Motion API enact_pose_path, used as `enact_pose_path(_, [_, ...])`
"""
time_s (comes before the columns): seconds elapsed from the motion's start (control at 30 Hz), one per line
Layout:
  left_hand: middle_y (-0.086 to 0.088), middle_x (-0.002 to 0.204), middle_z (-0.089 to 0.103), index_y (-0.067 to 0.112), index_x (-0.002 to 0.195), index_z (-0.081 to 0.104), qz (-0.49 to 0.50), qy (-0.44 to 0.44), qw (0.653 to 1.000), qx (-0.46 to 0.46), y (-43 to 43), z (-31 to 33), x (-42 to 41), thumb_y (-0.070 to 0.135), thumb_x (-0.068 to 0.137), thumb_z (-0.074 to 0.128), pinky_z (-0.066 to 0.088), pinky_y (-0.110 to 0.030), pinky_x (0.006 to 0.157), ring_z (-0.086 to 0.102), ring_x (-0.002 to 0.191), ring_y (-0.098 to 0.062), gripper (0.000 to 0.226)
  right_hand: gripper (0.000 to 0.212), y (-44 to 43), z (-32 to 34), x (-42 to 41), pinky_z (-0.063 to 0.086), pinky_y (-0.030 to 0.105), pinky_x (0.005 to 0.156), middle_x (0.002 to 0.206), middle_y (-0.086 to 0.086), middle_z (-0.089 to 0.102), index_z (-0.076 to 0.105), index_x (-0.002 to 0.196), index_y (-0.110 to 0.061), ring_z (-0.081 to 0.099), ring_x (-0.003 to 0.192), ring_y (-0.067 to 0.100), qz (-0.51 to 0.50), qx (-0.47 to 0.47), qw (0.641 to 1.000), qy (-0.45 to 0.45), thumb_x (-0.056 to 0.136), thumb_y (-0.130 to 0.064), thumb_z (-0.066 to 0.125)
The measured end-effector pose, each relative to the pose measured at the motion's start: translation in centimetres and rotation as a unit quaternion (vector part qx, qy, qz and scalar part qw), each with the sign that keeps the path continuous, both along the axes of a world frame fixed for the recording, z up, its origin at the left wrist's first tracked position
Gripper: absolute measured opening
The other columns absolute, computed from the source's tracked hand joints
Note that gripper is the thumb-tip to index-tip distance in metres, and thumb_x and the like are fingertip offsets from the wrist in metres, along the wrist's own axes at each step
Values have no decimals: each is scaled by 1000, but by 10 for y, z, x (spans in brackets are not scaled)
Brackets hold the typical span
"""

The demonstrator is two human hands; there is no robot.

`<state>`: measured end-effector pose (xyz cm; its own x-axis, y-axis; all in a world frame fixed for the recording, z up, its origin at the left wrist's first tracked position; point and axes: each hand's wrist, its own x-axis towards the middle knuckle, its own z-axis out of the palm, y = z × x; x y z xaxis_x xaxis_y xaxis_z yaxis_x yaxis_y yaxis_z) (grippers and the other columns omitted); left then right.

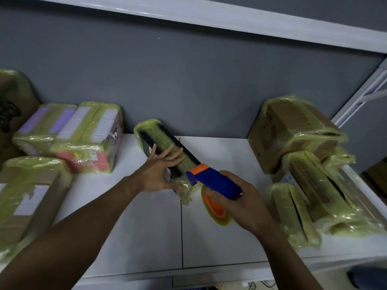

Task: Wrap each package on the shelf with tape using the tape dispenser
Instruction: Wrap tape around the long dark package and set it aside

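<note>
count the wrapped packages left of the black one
4: brown box at far left rear, purple package beside it, pink package next along, taped carton in front. More may sit out of frame.

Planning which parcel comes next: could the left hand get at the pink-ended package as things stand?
Probably yes. The left hand lies open on the black package, holding nothing, and only bare shelf separates it from the pink-ended package to its left.

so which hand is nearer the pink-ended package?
Left. The left hand lies on the black package, just right of the pink-ended package; the right hand, gripping the tape dispenser, is farther right.
</note>
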<state>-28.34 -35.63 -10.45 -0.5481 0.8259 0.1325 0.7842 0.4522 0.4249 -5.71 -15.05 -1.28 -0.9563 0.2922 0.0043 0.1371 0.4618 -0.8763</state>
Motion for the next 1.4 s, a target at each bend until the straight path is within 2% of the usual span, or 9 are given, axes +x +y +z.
enact_pose_path(0.17, [24, 167, 4, 38, 160, 22, -11, 53, 998, 24, 8, -15, 32, 89, 72, 59, -22, -54, 119, -14, 155, -11, 108, 56, 10, 2, 1, 59, 29, 89, 98, -17, 73, 59, 121, -61, 68, 96, 3, 22, -4, 999, -46, 84, -27, 85])
enact_pose_path(0.33, [22, 162, 29, 42, 152, 39, 30, 58, 991, 113, 17, -32, 43, 82, 79, 56, 1, -64, 122, 10, 155, -8, 85, 103, 16, 2, -14, 53, 19, 77, 109, -13, 69, 19, 161, -43, 67, 89, 3, 96, 55, 978, -179, 82, -34, 83])
enact_pose_path(0.53, [25, 159, 33, 46, 147, 45, 42, 26, 991, 125, 17, -31, 45, 69, 80, 65, 1, -61, 124, 14, 154, -7, 74, 99, 1, 5, -23, 41, 22, 99, 157, -10, 44, 21, 163, -36, 49, 137, 13, 69, 106, 978, -164, 83, -70, 68])
enact_pose_path(0.83, [24, 157, 36, 36, 147, 50, 60, 71, 989, 113, 15, -27, 46, 71, 82, 61, 6, -56, 126, 22, 153, -10, 74, 32, 1, -8, -5, 58, 40, 90, 100, -5, 72, 54, 118, -58, 68, 88, 11, 51, 79, 992, -88, 94, -42, 69])
enact_pose_path(0.93, [26, 157, 35, 36, 146, 51, 66, 69, 989, 116, 16, -25, 46, 69, 82, 66, 5, -53, 126, 22, 152, -7, 73, 38, 11, -11, 8, 57, 42, 87, 95, -6, 72, 55, 127, -54, 68, 83, 13, 46, 65, 992, -100, 93, -46, 69])
enact_pose_path(1.03, [27, 158, 33, 36, 147, 49, 67, 75, 989, 106, 16, -26, 48, 68, 84, 66, 4, -49, 127, 20, 153, -6, 72, 47, 16, -10, 25, 56, 40, 81, 95, 3, 71, 50, 109, -76, 66, 81, 24, 68, 49, 991, -106, 94, -38, 72])
enact_pose_path(1.17, [21, 162, 28, 37, 153, 38, 58, 85, 991, 81, 17, -25, 51, 65, 90, 59, 4, -54, 126, 17, 154, -12, 73, 53, 13, -20, 32, 55, 29, 73, 96, -10, 72, 39, 98, -90, 67, 76, 8, 50, 32, 991, -119, 90, -51, 73])
enact_pose_path(1.3, [17, 165, 25, 38, 160, 20, 36, 109, 992, 57, 15, -28, 54, 69, 95, 48, 5, -57, 124, 16, 155, -19, 77, 74, 14, -39, 31, 57, 28, 88, 109, -18, 71, 45, 140, -61, 68, 95, 2, 28, 45, 991, -123, 73, -88, 61])
enact_pose_path(1.4, [16, 164, 27, 38, 157, 32, 33, 132, 990, 42, 11, -31, 48, 78, 93, 38, 12, -59, 124, 19, 154, -19, 75, 65, 13, -40, 34, 57, 27, 88, 110, -15, 72, 50, 138, -54, 68, 94, 1, 7, 35, 992, -118, 80, -83, 59])
